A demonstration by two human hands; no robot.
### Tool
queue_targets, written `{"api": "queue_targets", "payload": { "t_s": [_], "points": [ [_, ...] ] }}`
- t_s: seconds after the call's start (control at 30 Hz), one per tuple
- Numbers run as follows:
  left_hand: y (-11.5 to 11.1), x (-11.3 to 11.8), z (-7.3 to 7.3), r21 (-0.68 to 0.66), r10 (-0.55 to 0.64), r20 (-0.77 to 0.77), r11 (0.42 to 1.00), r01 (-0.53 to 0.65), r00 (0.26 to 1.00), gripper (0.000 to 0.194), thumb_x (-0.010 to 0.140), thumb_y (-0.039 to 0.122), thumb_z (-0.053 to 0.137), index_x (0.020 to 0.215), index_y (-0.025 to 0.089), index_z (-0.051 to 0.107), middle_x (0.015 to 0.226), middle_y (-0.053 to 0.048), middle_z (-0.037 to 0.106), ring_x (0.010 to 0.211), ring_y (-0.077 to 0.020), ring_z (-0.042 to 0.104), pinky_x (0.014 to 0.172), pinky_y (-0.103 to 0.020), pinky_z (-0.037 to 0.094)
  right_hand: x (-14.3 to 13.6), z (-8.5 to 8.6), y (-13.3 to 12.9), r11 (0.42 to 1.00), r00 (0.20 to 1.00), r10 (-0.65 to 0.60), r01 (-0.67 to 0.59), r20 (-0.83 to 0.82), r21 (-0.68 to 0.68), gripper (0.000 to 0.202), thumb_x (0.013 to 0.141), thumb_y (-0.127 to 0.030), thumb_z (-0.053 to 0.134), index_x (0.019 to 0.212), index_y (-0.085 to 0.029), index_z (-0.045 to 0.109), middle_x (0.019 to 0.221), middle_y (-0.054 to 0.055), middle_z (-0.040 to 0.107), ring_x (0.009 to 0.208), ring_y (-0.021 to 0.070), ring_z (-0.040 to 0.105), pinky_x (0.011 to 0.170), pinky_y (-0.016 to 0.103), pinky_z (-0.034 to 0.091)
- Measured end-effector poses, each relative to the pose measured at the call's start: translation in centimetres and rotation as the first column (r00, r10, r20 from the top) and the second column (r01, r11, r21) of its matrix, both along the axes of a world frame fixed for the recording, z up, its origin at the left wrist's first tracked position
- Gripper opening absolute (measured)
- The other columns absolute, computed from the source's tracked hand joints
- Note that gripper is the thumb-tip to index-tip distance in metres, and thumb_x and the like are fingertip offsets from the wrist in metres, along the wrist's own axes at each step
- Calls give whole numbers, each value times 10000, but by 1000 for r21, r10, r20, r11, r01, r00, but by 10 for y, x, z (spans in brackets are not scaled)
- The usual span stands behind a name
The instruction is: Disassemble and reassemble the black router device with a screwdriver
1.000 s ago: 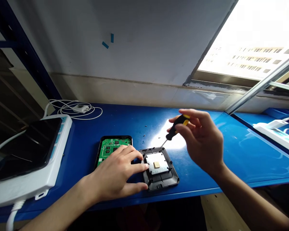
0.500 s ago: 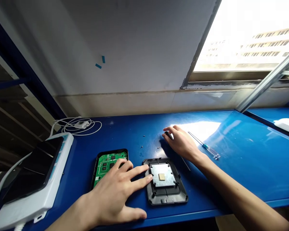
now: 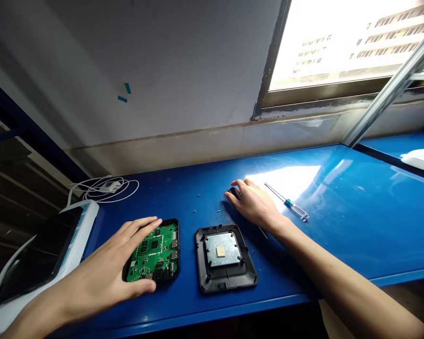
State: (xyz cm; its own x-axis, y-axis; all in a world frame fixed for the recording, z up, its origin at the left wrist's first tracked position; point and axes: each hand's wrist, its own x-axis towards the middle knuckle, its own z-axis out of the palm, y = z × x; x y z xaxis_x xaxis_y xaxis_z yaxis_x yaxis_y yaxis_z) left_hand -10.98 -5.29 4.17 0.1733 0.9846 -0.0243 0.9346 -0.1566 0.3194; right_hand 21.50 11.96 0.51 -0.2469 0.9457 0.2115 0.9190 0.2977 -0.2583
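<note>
My left hand is spread over the left side of a black case bottom. Its fingertips are at the far edge and its thumb is near the front; whether it grips the case is unclear. Inside lies a green circuit board with chips and ports. To its right, a black cover lies inner side up, bearing a metal plate with a small beige pad. My right hand is closed around a black-handled tool low over the table. A thin shaft shows below the wrist.
Several small screws lie beyond the cover. A screwdriver with a clear and teal handle rests right of my right hand. A white power strip with a dark phone stands at left, near a coiled white cable.
My left hand has moved left, off the black cover's edge and over the circuit board case. My right hand stays at the black-handled tool. The camera view has shifted.
</note>
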Motion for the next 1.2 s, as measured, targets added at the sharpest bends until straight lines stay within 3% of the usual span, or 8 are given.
{"api": "queue_targets", "payload": {
  "t_s": [0.1, 0.23, 0.37, 0.5, 0.63, 0.87, 1.03, 1.2],
  "points": [
    [-3, -18, -5, -121, -38, -73, 992, 29, 997, 1078, 782, 461, 833, 1638, 477, 178, 1708, -28, 308, 1449, -429, 484, 1071, -564, 560, -1, 5, -4, 999, 1000, -15, 16, -28, 41, 446, 1017, -482, 530, 1296, -151, 634, 1217, 186, 653, 994, 332, 718, 802, 435, 577],
    [-5, -22, -14, -109, 18, -39, 994, -22, 999, 1103, 755, 363, 838, 1633, 464, 179, 1726, -27, 240, 1501, -416, 410, 1141, -565, 496, -6, 12, -9, 991, 997, 43, -34, -72, 127, 426, 1015, -445, 561, 1326, -160, 622, 1257, 173, 629, 1175, 336, 646, 920, 442, 573],
    [-4, -11, -20, -53, 53, 32, 997, -52, 998, 1053, 741, 308, 822, 1613, 423, 242, 1674, -60, 325, 1473, -409, 439, 1159, -588, 466, -11, 14, -16, 945, 951, 266, -225, -159, 235, 385, 984, -386, 639, 1280, -140, 645, 1198, 166, 645, 1151, 313, 634, 980, 460, 562],
    [0, 2, -23, -75, -20, 43, 997, 24, 999, 1104, 732, 365, 841, 1628, 392, 196, 1641, -106, 352, 1481, -434, 405, 1147, -636, 459, -14, 12, -21, 892, 889, 420, -367, -184, 266, 339, 974, -368, 645, 1248, -169, 648, 1149, 147, 659, 1079, 311, 633, 920, 492, 578],
    [4, 14, -23, -102, -85, 55, 991, 90, 995, 1146, 757, 415, 844, 1646, 367, 123, 1647, -135, 320, 1504, -427, 364, 1184, -648, 408, -15, 11, -21, 885, 876, 437, -380, -204, 268, 296, 975, -355, 645, 1222, -192, 654, 1134, 129, 663, 1068, 300, 629, 913, 489, 574],
    [8, 35, -23, -116, -75, 61, 990, 82, 995, 1111, 777, 487, 829, 1644, 341, 150, 1658, -133, 299, 1529, -418, 313, 1206, -657, 374, -13, 14, -22, 880, 845, 468, -419, -257, 224, 288, 975, -353, 648, 1186, -160, 679, 1101, 120, 679, 1043, 275, 614, 919, 452, 551],
    [16, 49, -20, -113, -85, 47, 990, 89, 995, 1070, 772, 503, 825, 1630, 270, 229, 1640, -154, 338, 1527, -406, 316, 1228, -631, 354, -10, 23, -31, 808, 770, 588, -576, -249, 128, 276, 987, -320, 598, 1208, -169, 670, 1118, 110, 678, 1066, 262, 605, 922, 443, 539],
    [19, 46, -14, -102, -140, 50, 984, 145, 989, 1147, 735, 535, 852, 1644, 280, 202, 1660, -148, 335, 1529, -396, 329, 1225, -590, 375, -10, 38, -52, 654, 645, 744, -756, -175, -9, 362, 871, -284, 657, 1214, -167, 669, 1151, 112, 658, 1049, 264, 586, 971, 463, 526]
  ]
}}
